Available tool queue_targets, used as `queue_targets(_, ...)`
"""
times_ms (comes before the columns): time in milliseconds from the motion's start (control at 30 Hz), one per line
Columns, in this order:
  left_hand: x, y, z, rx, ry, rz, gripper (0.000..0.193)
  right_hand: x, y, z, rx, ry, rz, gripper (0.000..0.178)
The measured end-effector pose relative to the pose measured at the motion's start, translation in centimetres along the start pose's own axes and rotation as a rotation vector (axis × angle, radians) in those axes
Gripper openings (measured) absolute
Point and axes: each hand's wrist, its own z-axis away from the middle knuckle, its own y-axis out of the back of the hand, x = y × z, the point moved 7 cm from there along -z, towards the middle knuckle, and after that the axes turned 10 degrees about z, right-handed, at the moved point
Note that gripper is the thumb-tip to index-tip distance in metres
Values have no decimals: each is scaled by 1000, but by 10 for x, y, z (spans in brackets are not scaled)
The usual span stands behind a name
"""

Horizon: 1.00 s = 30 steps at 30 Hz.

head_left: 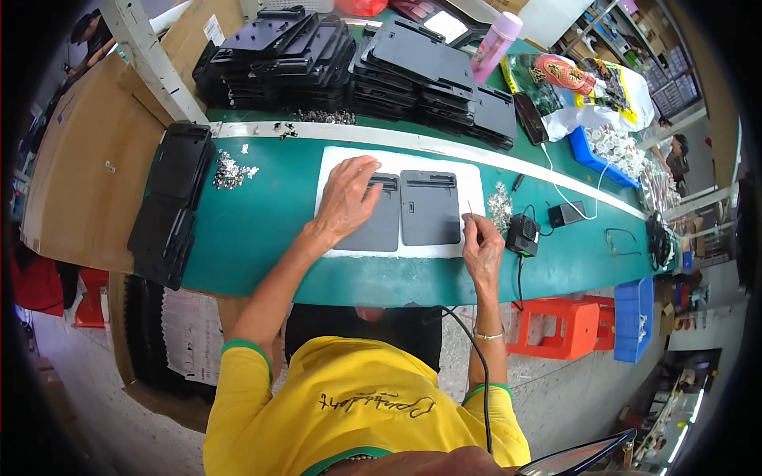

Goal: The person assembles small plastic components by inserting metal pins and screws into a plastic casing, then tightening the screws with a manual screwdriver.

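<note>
Two flat dark grey plastic panels lie side by side on a white mat point(468, 186). My left hand point(348, 198) rests over the upper part of the left panel point(373, 234), fingers stretched and thumb apart; the fingers cover part of its slotted end. Beside it, the right panel point(431, 214) lies uncovered, with a slotted strip along its far edge and a small rectangular opening. My right hand point(482, 247) is closed in a pinch at the mat's right edge. A thin metal tip point(470, 208) sticks up from its fingers; the tool's kind is unclear.
Small metal parts point(499, 206) lie in a pile near my right hand, beside a black corded box point(522, 236). Another pile point(230, 170) sits left. Panel stacks point(278, 63) stand at the back. A blue bin point(595, 159) and pink bottle point(498, 44) are right.
</note>
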Motion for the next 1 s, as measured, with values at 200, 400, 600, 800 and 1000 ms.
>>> queue_targets(200, 17, -12, 5, -5, -70, -125, 34, -69, 3, -8, -50, 308, -46, 14)
queue_targets(400, 3, 61, 50, 220, 51, -154, 25, -167, -36, -22, -255, 496, -185, 9)
queue_targets(600, -69, 149, 70, 348, 291, -441, 21, -190, -65, -10, -323, 540, -214, 8)
queue_targets(800, -111, 141, 60, 190, 274, -482, 14, -149, -57, 1, -287, 403, -203, 7)
queue_targets(1000, -121, 135, 58, 3, 189, -615, 7, -111, -30, 13, -261, 280, -175, 8)
